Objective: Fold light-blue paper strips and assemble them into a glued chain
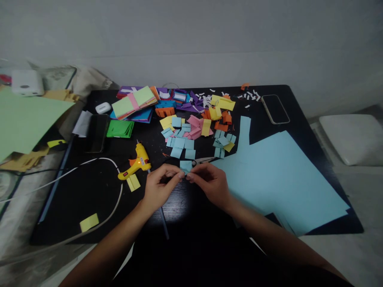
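Note:
Both my hands meet over the middle of the black table [89, 199]. My left hand [160, 187] and my right hand [209, 184] pinch a small light blue paper piece [186, 165] between their fingertips. Just behind the piece lie scissors [203, 161], partly under my right hand. A yellow glue gun [136, 162] with a lit orange lamp rests left of my left hand, its white cable [98, 160] curling across the table. A pile of folded light blue paper pieces [179, 141] lies just beyond my hands.
A large light blue paper sheet [278, 179] covers the table's right side. Stacks and scraps of coloured paper [134, 104] fill the back. A phone [275, 109] lies back right, another dark phone [96, 132] and a white earbud case [103, 107] at left. A green sheet [24, 119] overhangs left.

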{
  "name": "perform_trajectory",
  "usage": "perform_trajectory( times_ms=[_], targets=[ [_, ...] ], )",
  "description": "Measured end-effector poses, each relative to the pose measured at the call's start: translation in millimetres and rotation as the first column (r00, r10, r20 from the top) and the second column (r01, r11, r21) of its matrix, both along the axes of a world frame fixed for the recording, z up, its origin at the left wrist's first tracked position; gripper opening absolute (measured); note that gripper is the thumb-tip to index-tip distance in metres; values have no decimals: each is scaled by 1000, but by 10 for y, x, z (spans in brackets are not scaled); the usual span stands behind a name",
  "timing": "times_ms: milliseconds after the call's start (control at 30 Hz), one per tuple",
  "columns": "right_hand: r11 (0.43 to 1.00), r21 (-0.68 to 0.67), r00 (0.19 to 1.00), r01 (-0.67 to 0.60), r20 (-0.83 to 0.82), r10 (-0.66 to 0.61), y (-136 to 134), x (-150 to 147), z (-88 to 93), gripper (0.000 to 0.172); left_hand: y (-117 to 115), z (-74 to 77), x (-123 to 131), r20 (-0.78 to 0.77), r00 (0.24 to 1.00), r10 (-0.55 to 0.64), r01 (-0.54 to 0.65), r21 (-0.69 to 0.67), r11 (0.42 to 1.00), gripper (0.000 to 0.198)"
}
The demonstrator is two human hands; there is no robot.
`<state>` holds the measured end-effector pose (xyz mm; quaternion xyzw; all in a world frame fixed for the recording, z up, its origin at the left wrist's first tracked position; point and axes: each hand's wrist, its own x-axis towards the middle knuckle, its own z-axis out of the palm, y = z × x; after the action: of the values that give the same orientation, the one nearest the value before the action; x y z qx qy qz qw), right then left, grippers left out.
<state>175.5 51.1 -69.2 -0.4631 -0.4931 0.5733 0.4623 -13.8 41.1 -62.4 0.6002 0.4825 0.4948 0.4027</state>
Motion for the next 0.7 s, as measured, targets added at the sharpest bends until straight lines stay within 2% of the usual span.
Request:
perform_trajectory(
  times_ms=[133, 300, 367, 433, 567, 633, 700],
  targets=[
    [998, -61, 998, 21, -65, -25, -6, -25, -10, 37, -19, -32, 73, 163, 985, 49, -37, -75, 996, 19],
    [994, -96, 993, -53, -111, 42, 22, -10, -28, 49, -9, -66, 81, 141, 988, 62, -51, -78, 996, 28],
    [991, -96, 992, -99, -88, 90, 39, 12, -31, 46, -1, -73, 57, 101, 994, 30, -23, -60, 998, 29],
    [986, -89, 988, -140, -72, 134, 60, 33, -31, 37, 8, -73, 23, 58, 998, -39, 41, -39, 998, 31],
    [983, -83, 981, -161, -119, 151, 102, 53, -45, 24, 21, -60, -58, -58, 980, -189, 189, -14, 982, 36],
    [982, -89, 979, -167, -131, 155, 114, 52, -61, 24, 22, -57, -86, -110, 976, -189, 191, 8, 982, 36],
    [979, -98, 977, -179, -135, 165, 117, 50, -74, 25, 19, -61, -95, -139, 982, -127, 133, 34, 991, 32]
  ],
)
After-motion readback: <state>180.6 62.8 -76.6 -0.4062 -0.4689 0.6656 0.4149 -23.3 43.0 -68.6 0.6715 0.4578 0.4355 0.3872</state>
